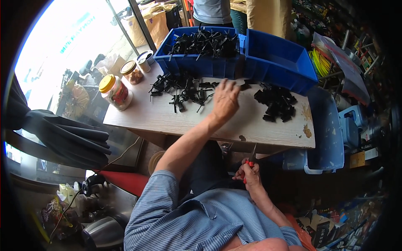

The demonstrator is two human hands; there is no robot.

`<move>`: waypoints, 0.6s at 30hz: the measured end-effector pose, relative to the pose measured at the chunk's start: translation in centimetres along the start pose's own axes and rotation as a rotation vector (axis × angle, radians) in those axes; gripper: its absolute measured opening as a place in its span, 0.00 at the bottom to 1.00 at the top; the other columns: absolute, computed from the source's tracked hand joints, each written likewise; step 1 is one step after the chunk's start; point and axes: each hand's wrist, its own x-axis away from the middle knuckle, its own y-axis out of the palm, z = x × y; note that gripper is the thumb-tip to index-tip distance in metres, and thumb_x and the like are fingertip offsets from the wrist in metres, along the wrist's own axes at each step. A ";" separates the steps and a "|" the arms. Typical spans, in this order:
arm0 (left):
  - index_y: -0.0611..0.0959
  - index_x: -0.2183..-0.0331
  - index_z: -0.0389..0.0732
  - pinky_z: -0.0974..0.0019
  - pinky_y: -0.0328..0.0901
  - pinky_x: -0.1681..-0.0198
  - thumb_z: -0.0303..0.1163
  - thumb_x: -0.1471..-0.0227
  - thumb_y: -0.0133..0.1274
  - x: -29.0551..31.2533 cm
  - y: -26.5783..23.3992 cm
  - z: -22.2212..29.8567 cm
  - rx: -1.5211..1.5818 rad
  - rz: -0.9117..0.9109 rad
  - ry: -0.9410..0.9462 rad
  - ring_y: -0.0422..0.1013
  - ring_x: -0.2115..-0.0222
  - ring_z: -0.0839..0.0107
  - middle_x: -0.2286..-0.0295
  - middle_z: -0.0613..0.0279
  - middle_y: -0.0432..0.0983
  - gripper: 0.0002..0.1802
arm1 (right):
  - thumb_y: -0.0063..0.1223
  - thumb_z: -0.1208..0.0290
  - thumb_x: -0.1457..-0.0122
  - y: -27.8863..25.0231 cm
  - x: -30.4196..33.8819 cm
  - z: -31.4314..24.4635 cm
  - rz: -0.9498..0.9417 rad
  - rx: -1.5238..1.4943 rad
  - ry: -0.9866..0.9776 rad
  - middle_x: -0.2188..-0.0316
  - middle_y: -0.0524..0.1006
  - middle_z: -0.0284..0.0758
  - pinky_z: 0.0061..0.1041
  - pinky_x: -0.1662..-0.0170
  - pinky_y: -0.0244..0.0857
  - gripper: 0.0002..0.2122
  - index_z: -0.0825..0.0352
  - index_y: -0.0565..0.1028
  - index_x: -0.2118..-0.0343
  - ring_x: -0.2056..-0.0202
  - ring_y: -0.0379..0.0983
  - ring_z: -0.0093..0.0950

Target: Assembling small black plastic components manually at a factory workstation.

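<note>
My left hand (226, 101) reaches over the middle of the wooden table, its fingers smeared by motion. Close beside its fingertips lies a small black plastic part (245, 86). Left of that hand spreads a loose pile of black parts (184, 90), some with thin stems sticking out. A second, denser heap of black parts (276, 102) lies to its right. Below the table's near edge, in front of my body, my right hand (250, 173) is closed around the red handles of scissors (253, 158), whose narrow metal blades point up toward the table.
Two blue bins stand along the table's (167, 121) far side: the left bin (180, 65) is heaped with black parts, the right bin (276, 69) shows its bare inside. Jars (115, 92) stand at the left. A blue tub (326, 129) adjoins the right edge. Another person (212, 11) stands behind.
</note>
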 end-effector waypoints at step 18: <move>0.77 0.63 0.41 0.56 0.68 0.58 0.28 0.57 0.58 -0.2 -4.1 -5.1 -0.109 0.008 0.069 0.70 0.58 0.54 0.51 0.53 0.68 0.15 | 0.45 0.70 0.42 0.0 -0.5 -0.7 -0.087 -0.001 -0.060 0.85 0.66 0.29 0.29 0.76 0.74 0.04 0.65 0.69 0.67 0.83 0.68 0.21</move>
